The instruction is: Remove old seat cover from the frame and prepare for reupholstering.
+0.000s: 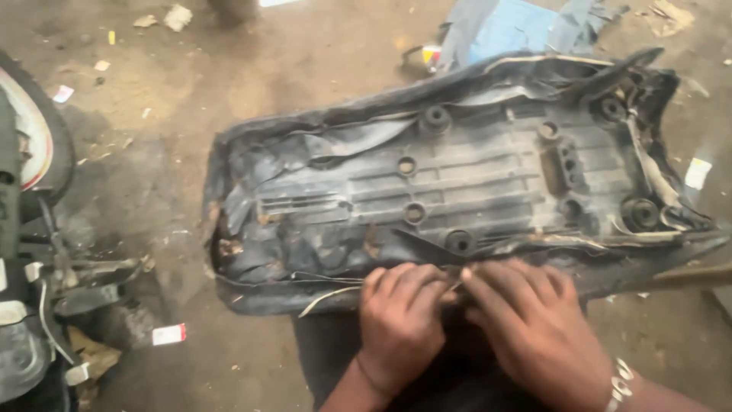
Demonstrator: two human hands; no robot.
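Head view shows a motorbike seat (457, 175) lying upside down on the floor (229, 76), so its hard plastic underside faces up. That way the ribs, round holes and rubber bumps are easy to see, and the edge of the torn dark cover (305, 145) is easy to reach. The seat lies across the view, and its near long edge is close to the person.

Both hands are at that near edge, side by side and touching each other. The left hand (400, 320) has its fingers curled down onto the folded cover edge. The right hand (530, 320) is pressed in next to it and wears a silver bracelet (621, 381) on the wrist. They seem to pinch the cover rim between them, but the fingertips are hidden, so I cannot tell how tight the hold is. A thin pale strip (328, 297) sticks out from the edge just beside the left hand.

The floor is bare, dusty and brown, with little scraps of paper on it. A blue cloth (518, 27) lies past the far side of the seat. At the left edge stands part of a motorbike (30, 229).
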